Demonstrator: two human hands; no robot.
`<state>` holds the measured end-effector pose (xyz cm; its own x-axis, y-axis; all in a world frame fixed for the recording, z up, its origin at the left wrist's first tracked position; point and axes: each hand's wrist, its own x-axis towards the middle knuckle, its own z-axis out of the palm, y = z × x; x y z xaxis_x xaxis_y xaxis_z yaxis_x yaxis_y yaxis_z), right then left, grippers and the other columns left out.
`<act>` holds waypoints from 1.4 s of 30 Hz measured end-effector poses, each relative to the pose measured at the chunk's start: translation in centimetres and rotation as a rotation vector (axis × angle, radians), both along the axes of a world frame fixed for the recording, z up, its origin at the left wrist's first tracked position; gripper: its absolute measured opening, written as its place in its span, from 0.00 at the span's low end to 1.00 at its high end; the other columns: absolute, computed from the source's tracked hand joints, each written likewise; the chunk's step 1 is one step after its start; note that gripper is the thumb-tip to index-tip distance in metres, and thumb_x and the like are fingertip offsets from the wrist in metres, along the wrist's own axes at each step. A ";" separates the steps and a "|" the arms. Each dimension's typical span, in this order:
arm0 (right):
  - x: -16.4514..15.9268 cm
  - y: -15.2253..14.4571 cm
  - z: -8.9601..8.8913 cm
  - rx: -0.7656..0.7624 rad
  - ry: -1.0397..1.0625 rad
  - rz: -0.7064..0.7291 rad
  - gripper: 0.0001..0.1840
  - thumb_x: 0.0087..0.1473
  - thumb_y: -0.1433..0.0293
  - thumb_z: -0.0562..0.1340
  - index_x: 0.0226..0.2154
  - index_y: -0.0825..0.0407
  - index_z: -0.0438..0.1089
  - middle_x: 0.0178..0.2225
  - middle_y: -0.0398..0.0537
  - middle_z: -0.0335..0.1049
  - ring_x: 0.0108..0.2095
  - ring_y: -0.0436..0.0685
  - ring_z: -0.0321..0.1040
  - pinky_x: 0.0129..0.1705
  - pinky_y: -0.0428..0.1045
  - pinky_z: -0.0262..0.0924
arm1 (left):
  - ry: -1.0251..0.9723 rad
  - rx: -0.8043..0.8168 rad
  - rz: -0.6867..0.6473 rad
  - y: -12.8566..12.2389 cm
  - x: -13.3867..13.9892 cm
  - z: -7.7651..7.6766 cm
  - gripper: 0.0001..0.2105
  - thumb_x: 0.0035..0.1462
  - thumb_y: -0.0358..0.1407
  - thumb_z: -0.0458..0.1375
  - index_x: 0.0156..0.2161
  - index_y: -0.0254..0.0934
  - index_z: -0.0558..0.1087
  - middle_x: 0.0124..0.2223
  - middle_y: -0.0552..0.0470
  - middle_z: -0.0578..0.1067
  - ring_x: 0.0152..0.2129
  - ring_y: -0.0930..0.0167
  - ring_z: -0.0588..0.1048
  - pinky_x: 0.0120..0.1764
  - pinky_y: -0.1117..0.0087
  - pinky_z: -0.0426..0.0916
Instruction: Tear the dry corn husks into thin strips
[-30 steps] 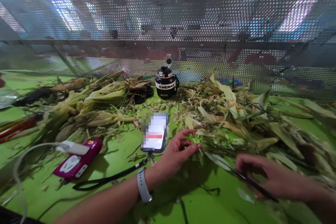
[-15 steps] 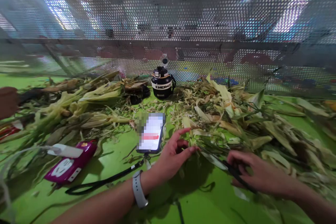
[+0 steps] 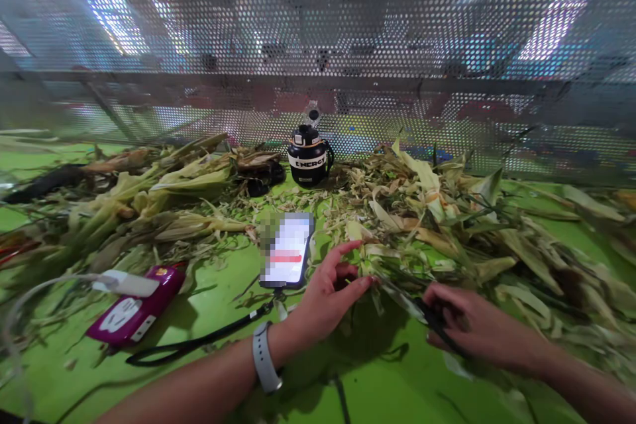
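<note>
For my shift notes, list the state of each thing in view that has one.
Left hand: fingers bent, by the husks; grip unclear.
Right hand: grip closed on the dark-handled tool.
Dark-handled tool: slanted, tip toward the left hand.
Husks: loose, heaped on both sides.
Phone: lying, screen lit.
Bottle: upright.
Purple device: lying, white plug across it.
Black strap: lying, looped.
Pale wristband: worn, left wrist.

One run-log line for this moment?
left hand: at corn husks | right hand: holding black-handled knife, pointing toward left hand | phone: lit, on green table | ENERGY bottle: upright behind phone
</note>
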<state>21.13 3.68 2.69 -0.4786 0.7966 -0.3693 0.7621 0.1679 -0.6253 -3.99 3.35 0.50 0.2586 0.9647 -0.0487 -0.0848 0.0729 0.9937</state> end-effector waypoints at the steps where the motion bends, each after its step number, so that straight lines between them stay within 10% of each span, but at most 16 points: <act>1: 0.0 0.0 -0.1 0.019 -0.009 -0.004 0.18 0.50 0.54 0.60 0.34 0.52 0.65 0.24 0.40 0.61 0.24 0.49 0.55 0.23 0.43 0.49 | -0.009 -0.006 0.000 0.0 0.0 0.0 0.27 0.54 0.39 0.59 0.57 0.40 0.57 0.32 0.53 0.71 0.30 0.71 0.70 0.34 0.69 0.63; 13: -0.9 -0.8 1.0 0.397 -0.071 0.038 0.20 0.49 0.54 0.61 0.37 0.53 0.66 0.26 0.45 0.67 0.23 0.51 0.58 0.26 0.46 0.52 | -0.078 -0.038 -0.012 -0.2 -0.1 -0.6 0.30 0.54 0.38 0.60 0.59 0.43 0.53 0.31 0.56 0.69 0.31 0.72 0.70 0.37 0.69 0.65; 42: -1.2 -1.3 -0.3 0.417 -0.158 0.046 0.17 0.53 0.54 0.58 0.33 0.52 0.64 0.26 0.45 0.68 0.25 0.53 0.60 0.27 0.46 0.48 | 0.077 0.025 -0.036 -0.6 0.0 -0.5 0.31 0.57 0.39 0.57 0.61 0.44 0.49 0.33 0.54 0.70 0.31 0.70 0.71 0.35 0.67 0.65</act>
